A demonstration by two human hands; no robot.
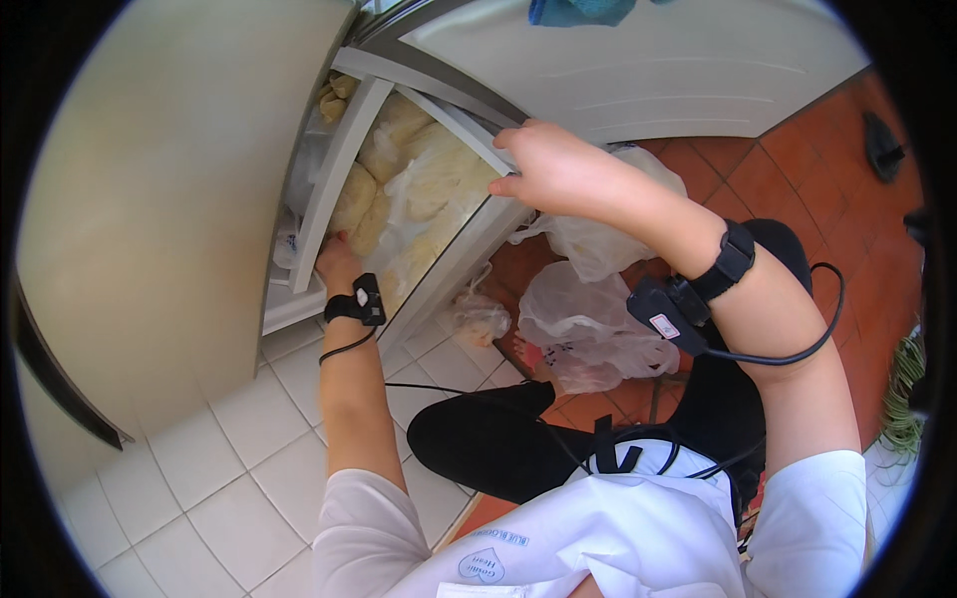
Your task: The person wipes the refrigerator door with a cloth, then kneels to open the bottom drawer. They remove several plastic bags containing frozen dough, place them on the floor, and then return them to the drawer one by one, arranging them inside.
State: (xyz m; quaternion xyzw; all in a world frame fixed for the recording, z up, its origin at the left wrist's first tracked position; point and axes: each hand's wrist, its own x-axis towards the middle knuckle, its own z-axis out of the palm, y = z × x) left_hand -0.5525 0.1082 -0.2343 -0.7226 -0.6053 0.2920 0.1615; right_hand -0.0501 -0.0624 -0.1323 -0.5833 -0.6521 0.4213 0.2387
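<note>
A pulled-out freezer drawer (467, 243) with white rims juts from the refrigerator, holding pale, rounded food in clear plastic bags (434, 179). At its left front corner, my left hand (340, 260) grips the side, its fingers partly hidden by the wall. Across from it, my right hand (542, 164) is on the right front corner, thumb at the front and fingers over the side rim. Beside the drawer's left rim, more bagged food (336, 97) shows inside the freezer compartment.
A closed refrigerator door (172, 187) stands at left, an open one (635, 67) at upper right. White plastic bags (583, 306) and a small clear bag (478, 310) lie on the tiled floor, close to my bent legs. Cables run from both wrist-worn devices.
</note>
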